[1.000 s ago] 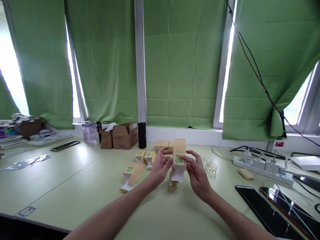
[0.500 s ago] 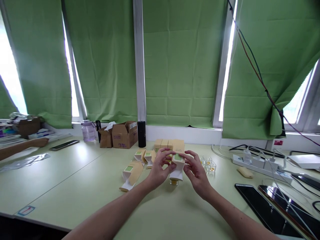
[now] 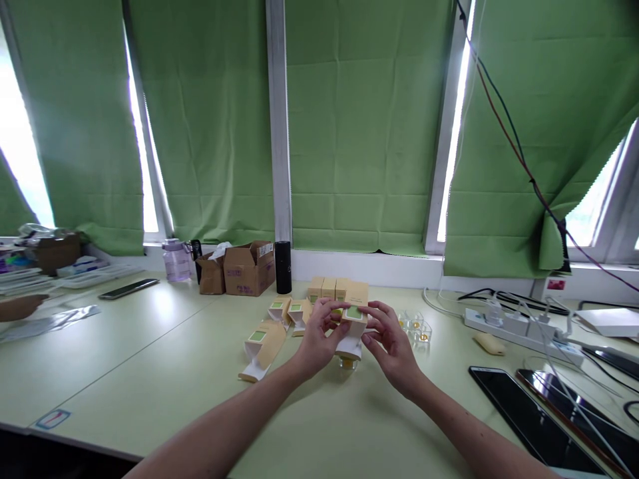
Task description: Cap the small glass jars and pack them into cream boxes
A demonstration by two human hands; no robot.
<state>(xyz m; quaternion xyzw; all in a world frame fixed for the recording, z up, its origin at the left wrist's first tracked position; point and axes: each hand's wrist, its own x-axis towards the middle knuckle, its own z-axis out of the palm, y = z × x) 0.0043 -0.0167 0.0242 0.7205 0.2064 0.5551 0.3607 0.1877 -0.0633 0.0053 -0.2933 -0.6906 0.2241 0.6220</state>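
Observation:
Both hands grip a small cardboard box (image 3: 355, 324), tan outside and white inside, with a green label patch and a white flap hanging toward me. My left hand (image 3: 321, 334) has its fingers closed on the box's left side. On the other side, the fingers of my right hand (image 3: 392, 344) press against the box edge. Just below the flap, a small glass cup (image 3: 348, 363) with amber contents stands on the table, partly covered. Left of my hands lie partly folded boxes of the same kind (image 3: 264, 349). Several tan boxes (image 3: 328, 287) stand behind.
Several small clear cups (image 3: 415, 327) stand to the right. Farther right are a power strip (image 3: 522, 336), cables and dark tablets (image 3: 532, 416). A brown carton (image 3: 248, 269) and black bottle (image 3: 283, 267) are at the back. Another person's hand (image 3: 22, 307) is at far left.
The box in my hands has tilted slightly, its flap shifting a little left. The other person's hand has drawn back to the left.

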